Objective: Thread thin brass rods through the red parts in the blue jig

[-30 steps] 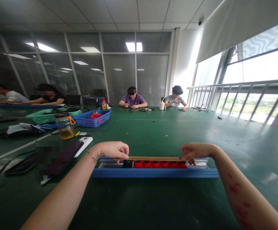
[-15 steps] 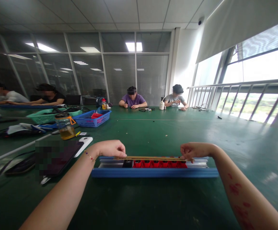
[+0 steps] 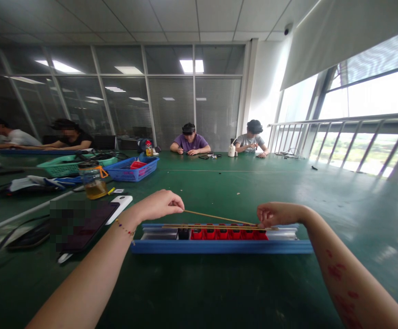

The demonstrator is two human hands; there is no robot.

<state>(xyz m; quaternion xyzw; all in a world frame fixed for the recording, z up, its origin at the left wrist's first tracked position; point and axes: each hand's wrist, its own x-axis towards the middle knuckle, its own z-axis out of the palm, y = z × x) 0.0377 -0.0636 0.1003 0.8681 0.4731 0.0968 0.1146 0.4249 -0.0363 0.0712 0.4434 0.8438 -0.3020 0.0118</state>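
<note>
My left hand [image 3: 163, 204] is closed in a pinch on the left end of a thin wooden stick [image 3: 217, 217], raised above the tray. That stick slopes down to the right, where my right hand [image 3: 279, 214] has its fingers closed around its other end. More thin sticks [image 3: 202, 227] lie along a long blue tray [image 3: 219, 248] with silvery inner walls, their right ends by my right fingers. Under the sticks, several red holders [image 3: 222, 234] stand in a row inside the tray, with a black block [image 3: 184, 234] at their left end.
Left of the tray lie a dark tablet-like device [image 3: 92, 228] and a white device [image 3: 121, 205]. A jar with an orange strap [image 3: 93, 185], a blue basket [image 3: 133, 171] and a green basket [image 3: 61, 168] stand beyond. Other people sit around the green table [image 3: 199, 192].
My left hand has risen from the tray, lifting the left end of one stick away from the others. My right hand stays nearly in place at the right ends.
</note>
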